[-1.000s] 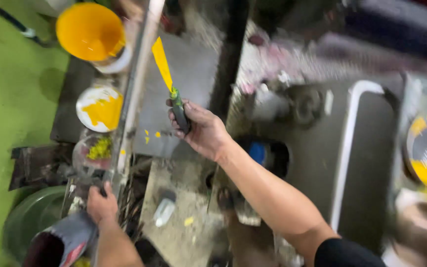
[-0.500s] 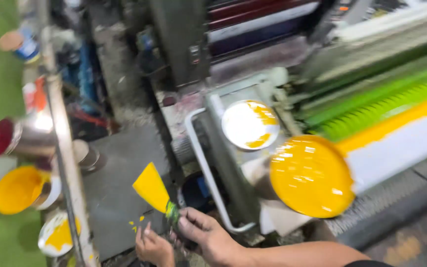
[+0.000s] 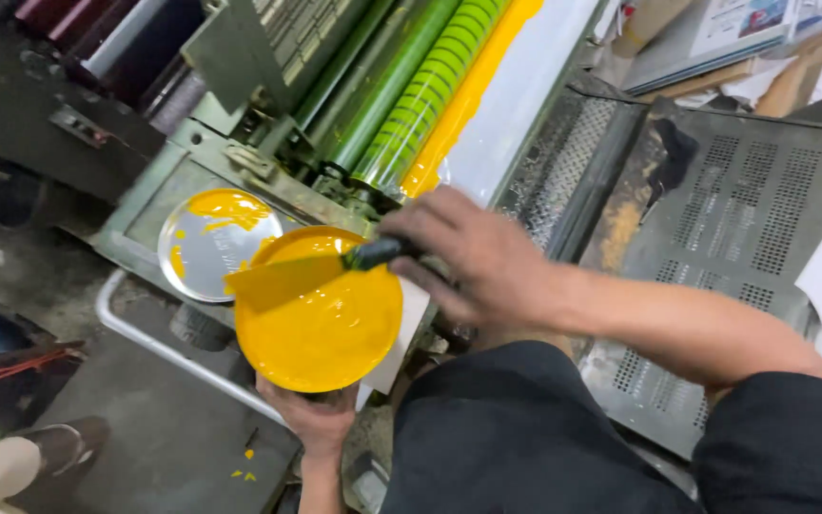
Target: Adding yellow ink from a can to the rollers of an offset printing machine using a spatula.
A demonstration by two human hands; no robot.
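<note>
My left hand (image 3: 318, 416) holds up from below a round can full of yellow ink (image 3: 321, 314). My right hand (image 3: 463, 255) grips the dark handle of an ink knife (image 3: 306, 275), whose yellow-coated blade lies flat over the can's left side. Just left of the can a silver lid (image 3: 211, 243) smeared with yellow ink rests on the grey-green machine frame. Above them run a green ribbed roller (image 3: 413, 105) and a yellow ink strip (image 3: 473, 86) of the printing press.
A perforated metal guard (image 3: 744, 219) covers the press to the right. A bent metal rail (image 3: 168, 347) runs below the lid. A dark can with a pale top (image 3: 26, 457) stands at bottom left on the grimy floor. Paper stacks lie at top right.
My view swung from the floor cans up to the press. My left hand now holds the yellow ink can, and my right hand has brought the knife blade over it.
</note>
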